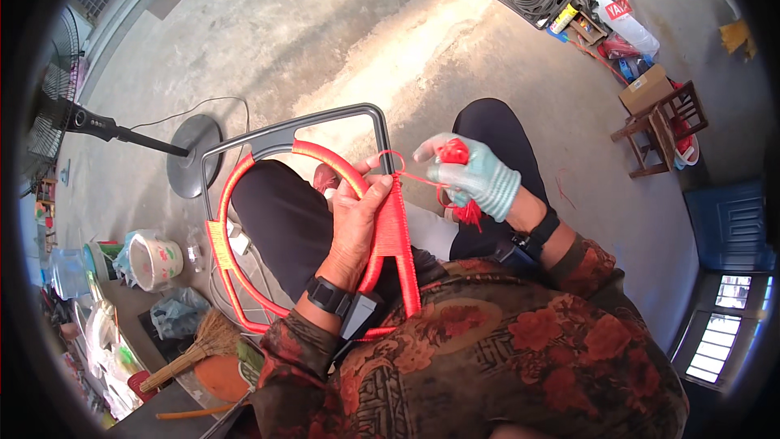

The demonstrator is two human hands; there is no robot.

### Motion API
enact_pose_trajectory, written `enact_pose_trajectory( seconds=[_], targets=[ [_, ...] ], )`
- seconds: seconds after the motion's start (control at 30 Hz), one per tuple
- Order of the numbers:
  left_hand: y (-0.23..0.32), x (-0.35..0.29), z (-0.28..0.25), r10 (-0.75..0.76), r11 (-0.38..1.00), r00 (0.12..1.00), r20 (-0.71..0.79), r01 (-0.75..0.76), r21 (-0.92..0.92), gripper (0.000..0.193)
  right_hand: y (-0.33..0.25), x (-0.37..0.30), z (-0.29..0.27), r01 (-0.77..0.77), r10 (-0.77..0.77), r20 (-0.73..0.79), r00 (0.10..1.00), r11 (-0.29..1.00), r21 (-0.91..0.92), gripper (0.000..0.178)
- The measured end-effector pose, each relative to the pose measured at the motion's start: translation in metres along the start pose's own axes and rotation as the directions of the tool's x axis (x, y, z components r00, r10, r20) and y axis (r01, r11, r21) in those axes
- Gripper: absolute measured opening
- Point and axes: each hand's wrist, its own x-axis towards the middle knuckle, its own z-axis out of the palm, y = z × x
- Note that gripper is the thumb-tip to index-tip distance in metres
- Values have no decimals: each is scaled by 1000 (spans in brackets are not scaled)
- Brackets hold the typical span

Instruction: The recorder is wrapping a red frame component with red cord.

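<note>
1. The frame (390, 223), black at the top and wrapped in red cord lower down, leans across the person's lap, over the left thigh (280, 203)
2. The left hand (355, 215) is closed round the frame where the ring (329, 156) meets the side bar, thumb pressed near the last turns; if that thumb lifts, the wraps could slacken
3. The gloved right hand (479, 177), fingers curled, has hold of a bundle of cord (453, 151); a loose grip could let it drop and unravel
4. A slack loop (393, 154) by the black bar could twist or catch if pulled carelessly
5. Shifting knees could tip the frame and spoil the tension
</note>
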Motion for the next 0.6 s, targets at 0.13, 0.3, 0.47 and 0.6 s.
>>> enact_pose_trajectory(
  seconds=[0.13, 0.3, 0.47, 0.6],
  targets=[
    [-2, 1, 0, 21, 999, 1000, -13, -22, -35, 32, -23, -15, 6, 193, -158, 233, 959, 972, -134, 29],
    [-4, 0, -2, 8, 997, 999, -32, -10, -73, 22, -30, -19, 19, -12, 14, 2, 1000, 926, -377, 28],
    [-1, -1, 2, -15, 999, 999, -49, 13, -49, 16, 8, -13, -17, 161, -39, 184, 982, 677, -718, 21],
    [-1, -1, 1, -28, 998, 1000, -7, 27, -51, 14, 4, 3, -11, 415, -414, 66, 908, 866, -280, 27]
  ],
)
